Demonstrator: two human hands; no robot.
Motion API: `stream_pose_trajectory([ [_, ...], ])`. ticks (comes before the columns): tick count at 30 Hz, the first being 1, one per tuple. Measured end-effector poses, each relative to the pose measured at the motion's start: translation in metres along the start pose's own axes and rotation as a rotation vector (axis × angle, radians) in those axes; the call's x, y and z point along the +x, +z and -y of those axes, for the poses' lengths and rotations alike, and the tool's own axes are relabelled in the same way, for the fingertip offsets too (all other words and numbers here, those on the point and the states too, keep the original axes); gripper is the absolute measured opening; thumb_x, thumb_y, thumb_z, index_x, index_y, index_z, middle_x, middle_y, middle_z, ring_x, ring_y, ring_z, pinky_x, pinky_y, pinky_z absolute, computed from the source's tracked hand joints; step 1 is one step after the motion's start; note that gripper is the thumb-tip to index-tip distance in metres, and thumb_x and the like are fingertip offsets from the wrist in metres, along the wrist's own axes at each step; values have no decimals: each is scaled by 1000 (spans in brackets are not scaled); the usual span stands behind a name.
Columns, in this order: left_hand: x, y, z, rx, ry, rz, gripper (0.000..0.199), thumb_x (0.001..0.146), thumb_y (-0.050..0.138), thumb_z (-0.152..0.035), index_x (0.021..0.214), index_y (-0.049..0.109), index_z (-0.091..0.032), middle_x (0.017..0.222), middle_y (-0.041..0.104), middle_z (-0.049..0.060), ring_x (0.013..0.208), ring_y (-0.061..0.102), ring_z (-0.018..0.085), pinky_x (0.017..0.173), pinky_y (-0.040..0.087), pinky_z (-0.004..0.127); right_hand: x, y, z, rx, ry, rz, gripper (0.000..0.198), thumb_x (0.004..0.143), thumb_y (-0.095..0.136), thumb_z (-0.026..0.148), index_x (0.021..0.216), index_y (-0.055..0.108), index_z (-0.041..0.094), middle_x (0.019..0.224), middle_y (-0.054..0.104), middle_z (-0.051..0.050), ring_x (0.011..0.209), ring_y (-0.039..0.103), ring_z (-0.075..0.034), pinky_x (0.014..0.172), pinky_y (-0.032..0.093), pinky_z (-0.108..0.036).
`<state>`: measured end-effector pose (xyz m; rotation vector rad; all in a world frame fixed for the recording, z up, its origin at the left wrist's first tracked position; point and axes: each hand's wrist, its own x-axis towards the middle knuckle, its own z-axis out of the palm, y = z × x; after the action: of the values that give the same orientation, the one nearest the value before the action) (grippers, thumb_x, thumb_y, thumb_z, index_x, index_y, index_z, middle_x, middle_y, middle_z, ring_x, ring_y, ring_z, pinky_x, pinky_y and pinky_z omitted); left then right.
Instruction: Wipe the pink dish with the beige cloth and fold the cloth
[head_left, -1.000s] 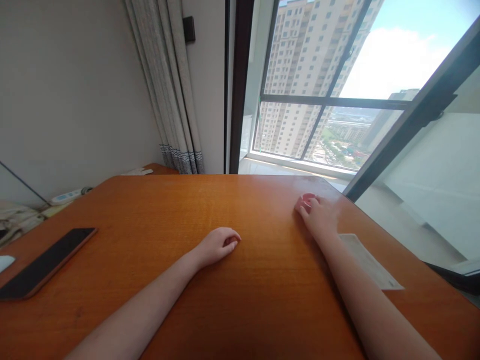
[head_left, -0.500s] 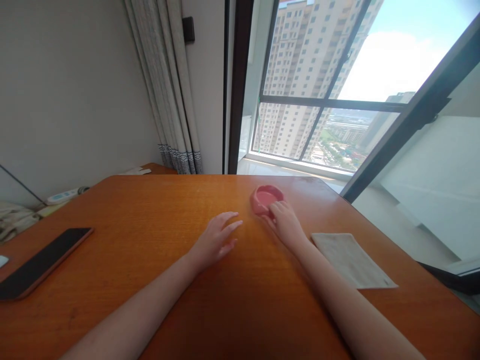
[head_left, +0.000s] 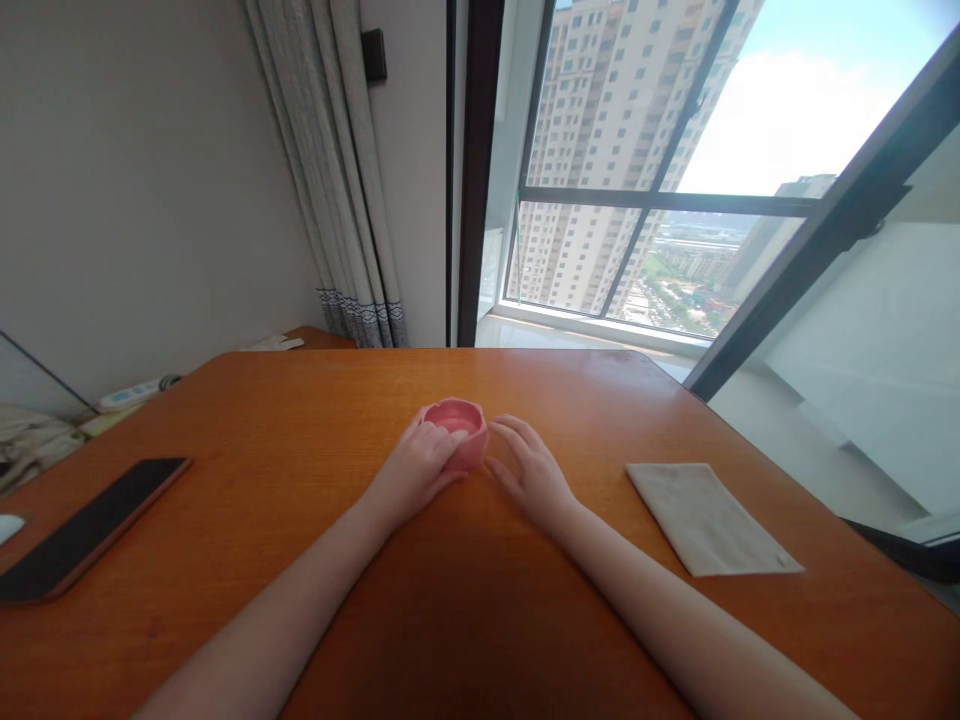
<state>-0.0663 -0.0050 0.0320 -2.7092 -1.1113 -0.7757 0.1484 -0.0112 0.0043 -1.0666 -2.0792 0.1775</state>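
Observation:
A small pink bowl (head_left: 474, 452) with a wavy rim is at the middle of the wooden table, its opening facing up. My left hand (head_left: 420, 462) grips it from the left, fingers over the rim and thumb at the near side; part of the bowl is hidden behind them. My right hand (head_left: 534, 475) is at the bowl's right side, fingers spread and nothing in them. Its fingertips are very close to the wall, and I cannot tell whether they touch it. A folded grey cloth (head_left: 709, 518) lies to the right of my right forearm.
On the wooden table (head_left: 315, 420), a long dark flat pad (head_left: 94, 525) lies at the left, beside a white object (head_left: 9, 527) cut off by the frame. A power strip (head_left: 131, 394) is beyond the left edge. Curtain (head_left: 337, 200) and window stand behind.
The pink bowl has come from the right toward the middle and nearer. My left hand now grips it, while my right hand has let go and moved left with it.

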Motion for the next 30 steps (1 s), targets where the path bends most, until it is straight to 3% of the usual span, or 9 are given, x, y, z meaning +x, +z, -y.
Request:
stream_pose_trajectory([
  [4, -12, -23, 49, 261, -257, -124, 26, 78, 58, -39, 92, 58, -17, 87, 63, 8, 88, 54, 25, 103, 30, 51, 0, 1, -13, -35, 107, -10, 33, 90, 42, 31, 120, 51, 20, 133, 44, -12, 125, 40, -23, 105, 36, -43],
  [8, -42, -43, 103, 477, -557, -156, 35, 75, 59, -42, 98, 57, -15, 92, 64, 12, 93, 54, 30, 100, 31, 49, 1, -2, -21, -135, 112, 85, 22, 88, 46, 28, 101, 61, 19, 128, 49, -13, 120, 44, -25, 103, 36, -45],
  [11, -66, -52, 127, 494, -650, -78, 36, 75, 57, -41, 100, 57, -15, 98, 64, 15, 101, 53, 33, 100, 31, 48, 2, -5, -28, -171, 152, 81, 19, 86, 47, 24, 96, 62, 19, 123, 52, -12, 116, 47, -24, 101, 38, -45],
  [15, -80, -52, 138, 509, -723, -44, 38, 76, 53, -42, 103, 56, -15, 102, 63, 16, 104, 51, 35, 99, 29, 49, 1, -3, -38, -141, 237, 100, 18, 84, 47, 20, 92, 63, 18, 116, 56, -11, 110, 52, -21, 97, 42, -39],
  [22, -83, -43, 140, 554, -757, 26, 39, 77, 52, -41, 105, 55, -14, 104, 63, 17, 102, 53, 34, 98, 30, 47, 0, -3, -39, -218, 235, 161, 18, 84, 47, 20, 90, 64, 18, 113, 58, -9, 105, 54, -20, 95, 40, -36],
  [26, -86, -39, 146, 545, -763, 42, 40, 77, 51, -42, 104, 54, -13, 105, 62, 17, 103, 52, 34, 98, 31, 48, 7, -20, -44, -250, 248, 152, 20, 84, 45, 19, 89, 64, 18, 105, 62, -8, 99, 57, -20, 92, 40, -35],
  [30, -86, -34, 151, 526, -740, 55, 39, 75, 52, -42, 101, 55, -12, 106, 60, 18, 105, 52, 35, 98, 31, 49, 16, -46, -60, -229, 311, 41, 23, 85, 41, 21, 89, 63, 18, 90, 66, -6, 85, 59, -18, 77, 43, -29],
])
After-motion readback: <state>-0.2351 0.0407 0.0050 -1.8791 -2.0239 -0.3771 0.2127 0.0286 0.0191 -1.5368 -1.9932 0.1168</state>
